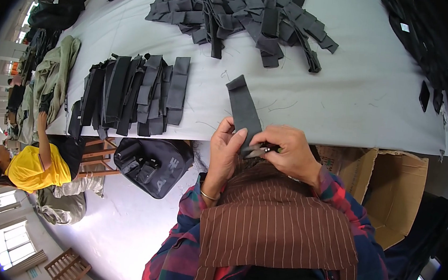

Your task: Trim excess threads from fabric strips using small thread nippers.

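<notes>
I hold a dark grey fabric strip [243, 107] at the table's near edge. My left hand [224, 149] pinches its lower end with the thumb on the cloth. My right hand [286, 149] grips the same end from the right, together with a small dark tool whose kind I cannot tell. The strip's upper end lies flat on the grey table [356, 93]. To the left lies a neat row of laid-out grey strips [134, 95]. A loose heap of the same strips [245, 14] sits at the far side.
An open cardboard box [390, 186] stands under the table at the right. A black bag [152, 166] rests on a wooden stool at the left. A person in a yellow shirt [35, 163] sits at the left, another at the far left corner. Dark fabric lines the right edge.
</notes>
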`<state>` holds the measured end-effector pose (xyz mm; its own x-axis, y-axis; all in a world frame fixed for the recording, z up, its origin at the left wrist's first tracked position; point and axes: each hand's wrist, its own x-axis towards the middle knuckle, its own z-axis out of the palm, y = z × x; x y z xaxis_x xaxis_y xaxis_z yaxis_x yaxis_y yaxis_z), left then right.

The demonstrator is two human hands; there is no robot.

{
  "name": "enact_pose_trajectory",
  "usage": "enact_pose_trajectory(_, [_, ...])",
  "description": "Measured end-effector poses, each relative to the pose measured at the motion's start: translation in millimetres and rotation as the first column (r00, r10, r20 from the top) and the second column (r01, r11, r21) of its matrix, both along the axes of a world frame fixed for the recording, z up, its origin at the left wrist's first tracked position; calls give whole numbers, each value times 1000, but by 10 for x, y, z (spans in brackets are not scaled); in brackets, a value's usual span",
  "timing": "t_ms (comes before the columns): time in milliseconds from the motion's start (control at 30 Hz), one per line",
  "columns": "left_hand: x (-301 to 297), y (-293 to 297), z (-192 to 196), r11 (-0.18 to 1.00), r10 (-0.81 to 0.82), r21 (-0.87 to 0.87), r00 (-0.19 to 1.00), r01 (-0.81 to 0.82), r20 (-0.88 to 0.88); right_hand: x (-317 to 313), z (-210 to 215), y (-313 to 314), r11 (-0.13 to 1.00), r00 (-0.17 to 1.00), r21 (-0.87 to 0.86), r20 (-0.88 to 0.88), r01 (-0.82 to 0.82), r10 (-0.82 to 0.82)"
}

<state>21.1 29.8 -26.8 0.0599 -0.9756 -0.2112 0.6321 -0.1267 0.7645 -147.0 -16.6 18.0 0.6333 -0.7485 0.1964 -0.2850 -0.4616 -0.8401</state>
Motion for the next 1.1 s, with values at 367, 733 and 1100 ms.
enact_pose_trajectory(367, [-31,2,121,1000,-24,10,994,23,102,-103,-12,-165,940,951,-154,-5,305,-309])
enact_pose_trajectory(733, [-32,3,160,999,-26,39,998,24,55,-115,-34,-192,921,954,-258,10,291,-299])
enact_pose_trajectory(1100, [-54,8,88,999,-27,-12,975,30,219,29,-91,-164,921,969,-305,19,241,-247])
